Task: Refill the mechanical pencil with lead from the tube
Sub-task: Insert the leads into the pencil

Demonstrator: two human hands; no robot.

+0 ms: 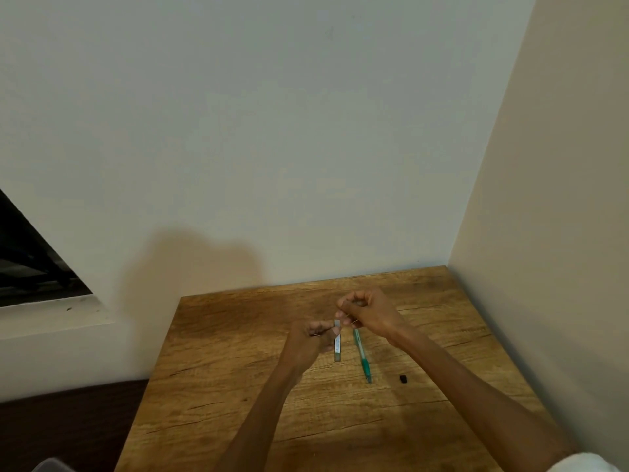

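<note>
My left hand (315,335) grips a slim clear lead tube (337,345) near its top end, holding it upright above the wooden table (238,386). My right hand (369,313) is just above and to the right of it, its fingertips pinched at the tube's open top, apparently on a thin lead that is too fine to make out. The green mechanical pencil (361,356) lies on the table right of the tube, tip toward me, its far end hidden under my right hand. A small black cap (403,378) lies on the table to the pencil's right.
The table stands in a corner, with a white wall behind it and a cream wall (544,233) along its right edge. A dark window opening (30,260) sits at the left above a white ledge. Dark floor lies left of the table.
</note>
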